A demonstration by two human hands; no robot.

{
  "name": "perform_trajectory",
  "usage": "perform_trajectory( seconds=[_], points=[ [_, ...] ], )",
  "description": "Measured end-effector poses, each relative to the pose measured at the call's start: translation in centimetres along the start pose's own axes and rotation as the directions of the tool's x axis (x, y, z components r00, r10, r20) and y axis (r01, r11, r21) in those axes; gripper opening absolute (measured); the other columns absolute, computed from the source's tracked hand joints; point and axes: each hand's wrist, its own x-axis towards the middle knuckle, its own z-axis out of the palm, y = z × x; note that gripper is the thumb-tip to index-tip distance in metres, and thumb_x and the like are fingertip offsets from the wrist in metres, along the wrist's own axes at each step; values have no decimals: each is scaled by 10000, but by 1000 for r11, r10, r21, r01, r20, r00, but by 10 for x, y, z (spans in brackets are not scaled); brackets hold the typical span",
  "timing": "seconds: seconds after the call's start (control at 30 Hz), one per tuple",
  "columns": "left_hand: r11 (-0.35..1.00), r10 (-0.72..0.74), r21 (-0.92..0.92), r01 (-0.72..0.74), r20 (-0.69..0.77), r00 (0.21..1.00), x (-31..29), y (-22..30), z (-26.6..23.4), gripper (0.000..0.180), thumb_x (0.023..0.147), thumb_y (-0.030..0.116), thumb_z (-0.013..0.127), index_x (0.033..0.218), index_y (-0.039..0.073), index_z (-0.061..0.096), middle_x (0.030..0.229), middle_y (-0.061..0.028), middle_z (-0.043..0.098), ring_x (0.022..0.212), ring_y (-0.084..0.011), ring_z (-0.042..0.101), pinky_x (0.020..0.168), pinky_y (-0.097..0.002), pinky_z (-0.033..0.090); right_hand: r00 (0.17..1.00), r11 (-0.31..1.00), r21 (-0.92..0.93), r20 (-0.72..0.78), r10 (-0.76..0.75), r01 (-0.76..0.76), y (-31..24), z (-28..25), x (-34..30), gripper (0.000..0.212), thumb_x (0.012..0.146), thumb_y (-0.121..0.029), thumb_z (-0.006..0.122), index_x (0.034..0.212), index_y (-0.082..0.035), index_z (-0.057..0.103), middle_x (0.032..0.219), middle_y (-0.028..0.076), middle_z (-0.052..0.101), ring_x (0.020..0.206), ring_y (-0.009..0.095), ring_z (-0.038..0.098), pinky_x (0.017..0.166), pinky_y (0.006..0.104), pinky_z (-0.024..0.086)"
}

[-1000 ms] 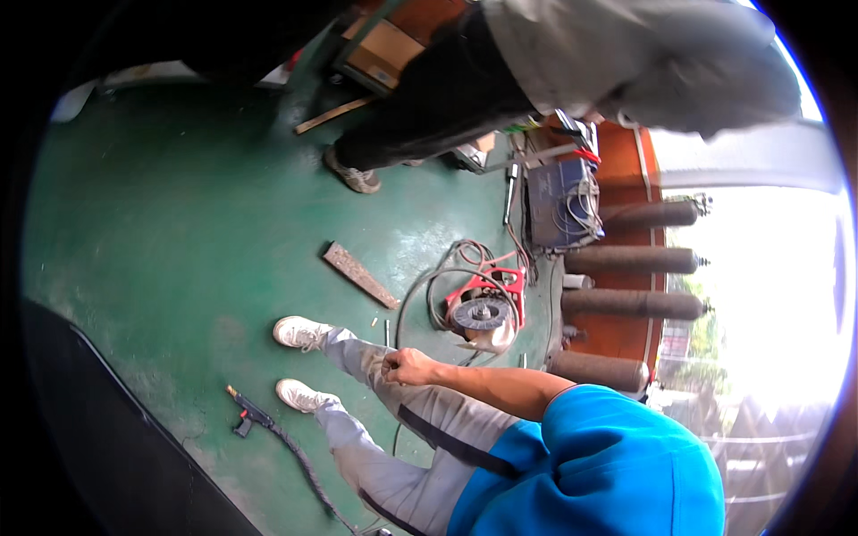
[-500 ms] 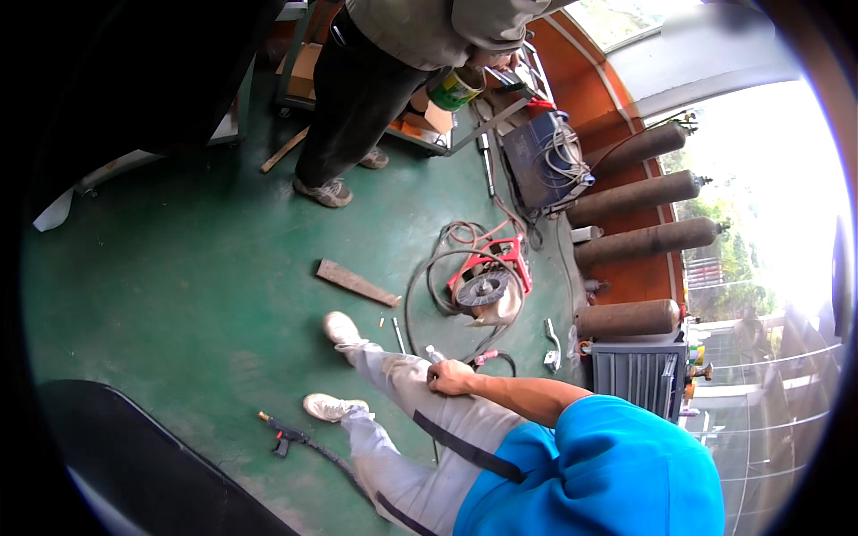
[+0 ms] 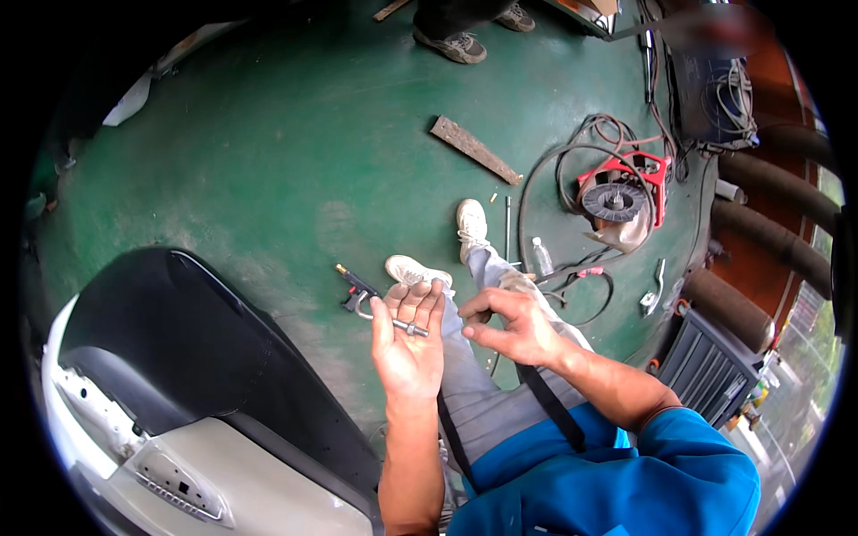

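My left hand (image 3: 409,344) is held palm up in front of my legs, fingers stretched. Across its fingers lies a bent metal hook bolt (image 3: 408,328), its curved end beyond the forefinger side and a nut on its straight shank. Just to the right, apart from it, my right hand (image 3: 514,329) has its fingers curled towards the thumb. Whatever may be between those fingertips is too small to make out. Past the left fingers, a black torch-like gun (image 3: 356,290) with a brass tip rests on the green floor.
A black seat on a pale body (image 3: 214,357) stands close at my left. Ahead lie a wooden board (image 3: 475,150), a metal rod (image 3: 508,232) and a clear bottle (image 3: 542,256). To the right are a red wire feeder (image 3: 639,183) with coiled cables and brown gas cylinders (image 3: 728,308).
My view has swung left and down. My left hand has come into view with the hook bolt on it. My right hand has lifted off my leg. The other person's upper body has left view.
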Motion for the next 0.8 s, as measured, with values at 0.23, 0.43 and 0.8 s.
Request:
perform_trajectory(
  seconds=[0.23, 0.43, 0.8],
  points=[
    [962, -15, 272, 25, -38, 999, 16, -44, 53, 439, 1055, 442, 405, 1186, 56, 568, 1217, -153, 627, 1213, -319, 564, 1051, -460, 445, 986, 962, 242, -136, -98, 129, 11, -23, 7, 281, 791, -56, 778, 1041, 8, 667, 882, 110, 677, 796, 197, 660, 738, 337, 540],
    [867, -66, 497, 37, 42, 997, 16, -90, 83, 468, 1056, 457, 388, 1236, 56, 549, 1254, -145, 604, 1216, -296, 551, 1020, -445, 441, 959, 912, 378, -278, -55, 162, 24, -61, -14, 237, 834, -108, 736, 1047, -15, 688, 900, 92, 669, 846, 188, 646, 757, 335, 519],
    [607, -442, 721, 336, -45, 896, 27, -201, 188, 209, 1020, 267, 547, 1059, 69, 601, 887, -37, 575, 748, -137, 520, 646, -268, 453, 823, 471, 782, -538, 181, 408, 71, -217, -81, 322, 930, -190, 702, 1181, 2, 642, 1066, 58, 677, 1027, 108, 611, 873, 279, 513]
  ],
)
